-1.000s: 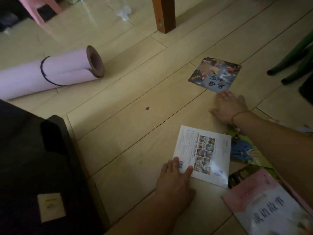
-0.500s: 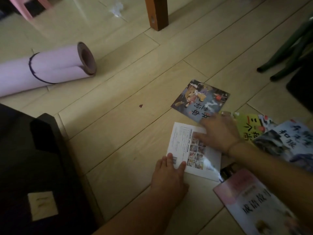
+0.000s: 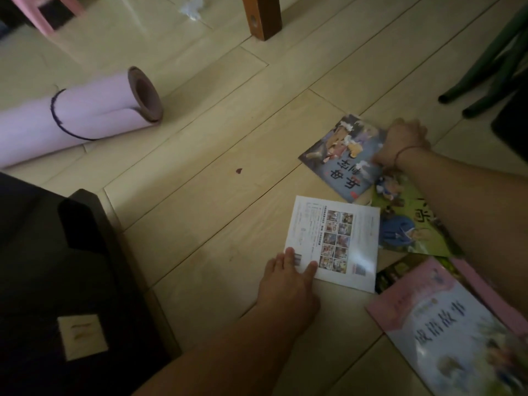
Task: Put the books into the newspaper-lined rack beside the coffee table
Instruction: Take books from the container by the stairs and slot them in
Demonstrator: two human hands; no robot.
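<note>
Several thin books lie on the pale floor. A white book [image 3: 335,241] with small pictures sits in the middle, and the straight fingers of my left hand [image 3: 288,284] press on its near left corner. Farther away, my right hand [image 3: 404,144] grips the right edge of a blue-grey illustrated book [image 3: 340,155], fingers curled over it. A green book [image 3: 411,227] lies partly under my right forearm. A pink book [image 3: 445,324] with dark characters lies at the lower right. No rack is recognisable in view.
A rolled pink mat [image 3: 80,115] lies at the left. A dark piece of furniture [image 3: 57,281] fills the lower left. A wooden leg [image 3: 261,15] stands at the top, dark green chair legs [image 3: 491,67] at the right, and a pink stool [image 3: 48,15] at the top left.
My right hand left the white book and moved away to the blue-grey book's right edge, curling onto it. My left hand stayed on the white book's corner.
</note>
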